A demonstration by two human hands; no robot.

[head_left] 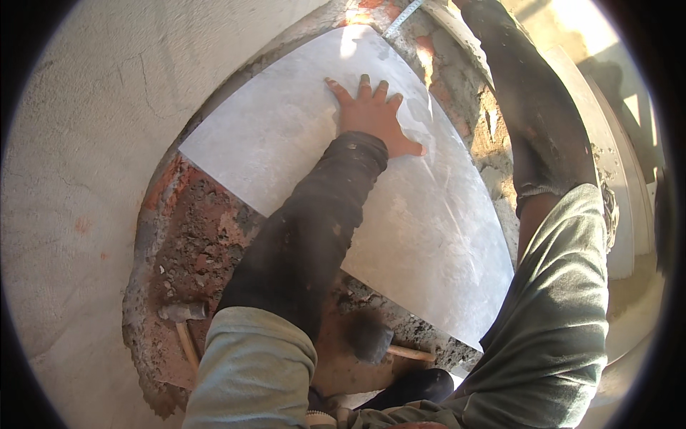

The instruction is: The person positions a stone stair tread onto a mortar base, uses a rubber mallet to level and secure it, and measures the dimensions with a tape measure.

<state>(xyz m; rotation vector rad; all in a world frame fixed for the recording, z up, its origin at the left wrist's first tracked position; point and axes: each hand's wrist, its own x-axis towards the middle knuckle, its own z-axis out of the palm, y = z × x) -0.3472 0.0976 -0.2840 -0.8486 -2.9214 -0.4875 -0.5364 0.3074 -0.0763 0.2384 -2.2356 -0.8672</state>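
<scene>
Pale grey and smooth-faced, a flat tile slab (436, 222) lies directly beneath the left hand (371, 118), on the rough mortar bed (207, 239) beside the plastered wall (93, 157). The palm presses on its upper part, fingers fanned wide, grasping nothing. The slab's long axis slants from upper left to lower right, one short end facing the wall. The right sleeve (532, 100) reaches the top edge; the right hand's state cannot be told.

Left hand (370, 118) palm down, fingers (365, 87) splayed, right arm (532, 107) outstretched
</scene>
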